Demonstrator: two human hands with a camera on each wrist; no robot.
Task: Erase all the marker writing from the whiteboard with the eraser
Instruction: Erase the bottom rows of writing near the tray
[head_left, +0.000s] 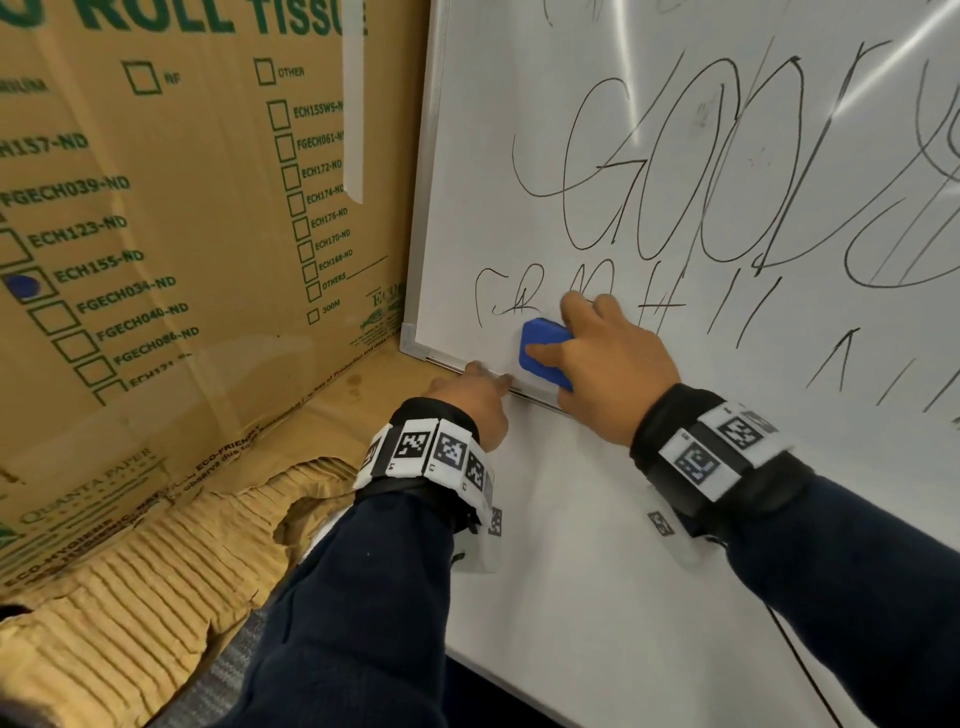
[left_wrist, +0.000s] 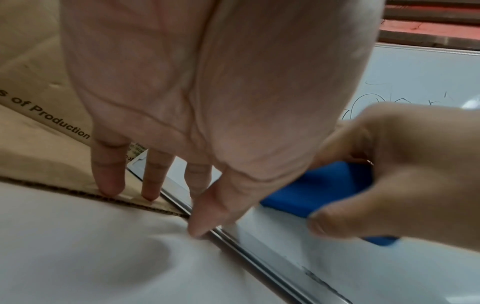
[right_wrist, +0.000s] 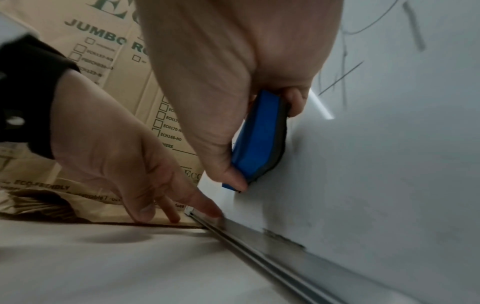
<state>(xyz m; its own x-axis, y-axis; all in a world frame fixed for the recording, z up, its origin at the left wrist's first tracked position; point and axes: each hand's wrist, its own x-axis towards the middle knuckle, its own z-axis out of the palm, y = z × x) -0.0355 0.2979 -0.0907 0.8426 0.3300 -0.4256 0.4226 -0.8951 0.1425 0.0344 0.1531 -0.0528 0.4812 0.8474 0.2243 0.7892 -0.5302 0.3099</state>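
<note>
A whiteboard (head_left: 488, 171) leans upright on a white table, covered in black marker writing (head_left: 670, 171). My right hand (head_left: 597, 358) grips a blue eraser (head_left: 543, 348) and presses its dark felt face (right_wrist: 279, 144) flat on the board near the lower left corner, just under the small lower letters. My left hand (head_left: 475, 395) is open, its straight fingertips (left_wrist: 111, 189) resting on the table and on the board's metal bottom frame (left_wrist: 262, 265) beside the corner. In the right wrist view the eraser (right_wrist: 257, 139) sits between thumb and fingers.
A big cardboard box (head_left: 171, 208) with green print stands directly left of the board. Torn corrugated cardboard (head_left: 124, 582) lies on the table at the left front. The white table top (head_left: 597, 571) stretches under both forearms.
</note>
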